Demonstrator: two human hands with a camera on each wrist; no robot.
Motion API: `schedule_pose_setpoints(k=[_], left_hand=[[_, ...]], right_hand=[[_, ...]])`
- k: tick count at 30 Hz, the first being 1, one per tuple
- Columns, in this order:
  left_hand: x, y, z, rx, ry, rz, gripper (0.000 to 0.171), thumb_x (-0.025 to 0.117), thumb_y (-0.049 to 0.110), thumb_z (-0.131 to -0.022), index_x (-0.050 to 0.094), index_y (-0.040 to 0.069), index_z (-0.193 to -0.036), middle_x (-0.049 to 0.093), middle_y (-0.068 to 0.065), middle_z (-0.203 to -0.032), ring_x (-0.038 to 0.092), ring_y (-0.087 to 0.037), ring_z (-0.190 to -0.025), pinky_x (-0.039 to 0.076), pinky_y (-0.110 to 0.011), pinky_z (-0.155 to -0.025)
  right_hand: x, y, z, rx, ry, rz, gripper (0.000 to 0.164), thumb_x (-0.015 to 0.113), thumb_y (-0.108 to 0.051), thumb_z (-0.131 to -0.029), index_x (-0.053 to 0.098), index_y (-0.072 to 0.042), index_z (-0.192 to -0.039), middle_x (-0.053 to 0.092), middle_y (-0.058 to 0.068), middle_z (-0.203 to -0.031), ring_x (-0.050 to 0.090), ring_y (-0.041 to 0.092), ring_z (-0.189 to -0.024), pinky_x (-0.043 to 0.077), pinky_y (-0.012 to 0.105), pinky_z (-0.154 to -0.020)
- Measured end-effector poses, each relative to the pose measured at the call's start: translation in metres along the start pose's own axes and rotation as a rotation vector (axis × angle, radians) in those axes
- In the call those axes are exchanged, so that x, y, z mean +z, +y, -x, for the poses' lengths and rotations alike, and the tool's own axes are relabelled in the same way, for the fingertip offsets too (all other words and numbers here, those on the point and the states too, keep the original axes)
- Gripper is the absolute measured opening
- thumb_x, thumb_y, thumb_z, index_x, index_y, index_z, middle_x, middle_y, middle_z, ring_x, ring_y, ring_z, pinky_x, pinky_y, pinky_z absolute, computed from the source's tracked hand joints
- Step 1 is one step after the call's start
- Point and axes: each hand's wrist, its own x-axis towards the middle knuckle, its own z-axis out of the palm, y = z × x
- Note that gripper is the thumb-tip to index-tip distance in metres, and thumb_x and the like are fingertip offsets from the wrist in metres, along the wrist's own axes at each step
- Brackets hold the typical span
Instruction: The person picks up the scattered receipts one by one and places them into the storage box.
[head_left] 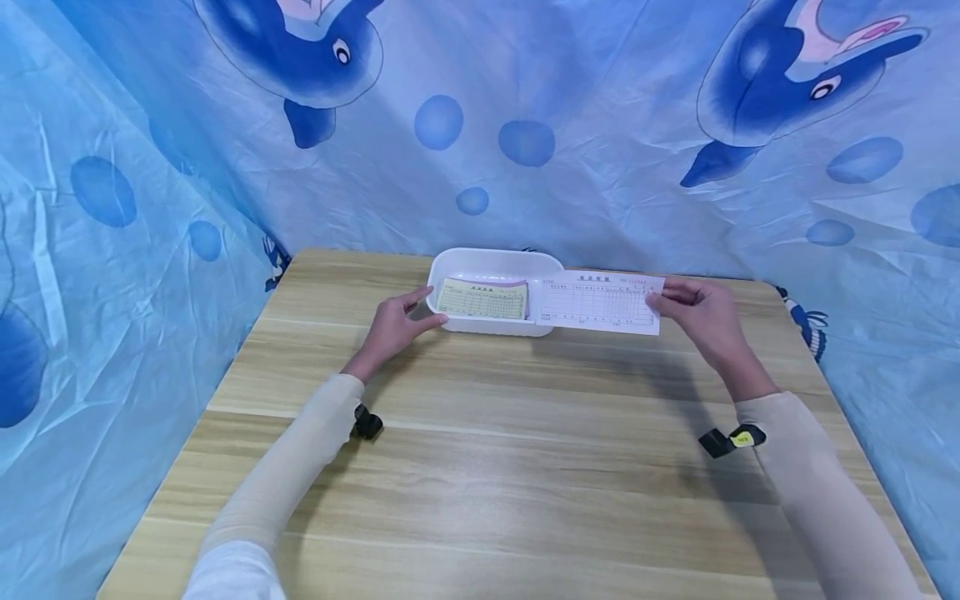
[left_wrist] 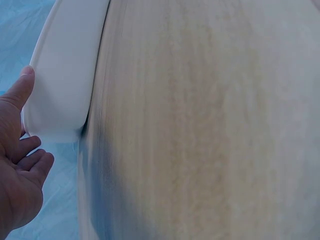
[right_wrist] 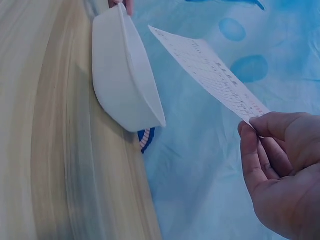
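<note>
A white plastic basin (head_left: pixel 495 261) stands at the far side of the table, with a small stack of yellow and pinkish printed form slips (head_left: pixel 483 300) inside it. My left hand (head_left: pixel 397 323) holds the basin's left end, thumb at the front corner and index finger farther back along the rim. In the left wrist view the thumb (left_wrist: pixel 22 87) touches the basin's edge. A white printed form sheet (head_left: pixel 598 302) is pinched at its right end between the thumb and fingers of my right hand (head_left: pixel 697 312). It is raised, its left end near the basin's right side.
The wood-grain table (head_left: pixel 480 467) extends toward me from the basin. Blue cloth (head_left: pixel 630 200) with dolphin prints hangs behind and at both sides. Dark blue and white tassels (head_left: pixel 808 325) hang near the table's far right corner.
</note>
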Motion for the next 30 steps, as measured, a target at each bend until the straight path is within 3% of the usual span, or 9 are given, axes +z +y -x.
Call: schedule_pose_setpoints(k=[8,30], left_hand=[[0.001,-0.001,-0.002,0.031,0.014,-0.012,0.077,0.084,0.047,-0.082,0.058,0.009,-0.144,0.054,-0.012,-0.15,0.053,-0.032,-0.137,0.048,-0.045,-0.111],[0.0,0.002,0.0,0.009,0.014,-0.012,0.078,0.084,0.048,-0.082,0.057,0.01,-0.145,0.051,-0.012,-0.152,0.052,-0.035,-0.137,0.048,-0.049,-0.11]], right_hand=[[0.018,-0.015,-0.017,-0.017,0.001,-0.125,0.046,0.079,-0.019,-0.092,0.066,0.007,-0.128,0.074,-0.017,-0.092,0.07,-0.001,-0.088,0.059,0.017,-0.077],[0.078,-0.038,-0.068,-0.001,-0.055,-0.361,0.041,0.076,0.0,-0.09,0.065,0.01,-0.127,0.076,-0.005,-0.093,0.072,0.008,-0.087,0.062,0.023,-0.079]])
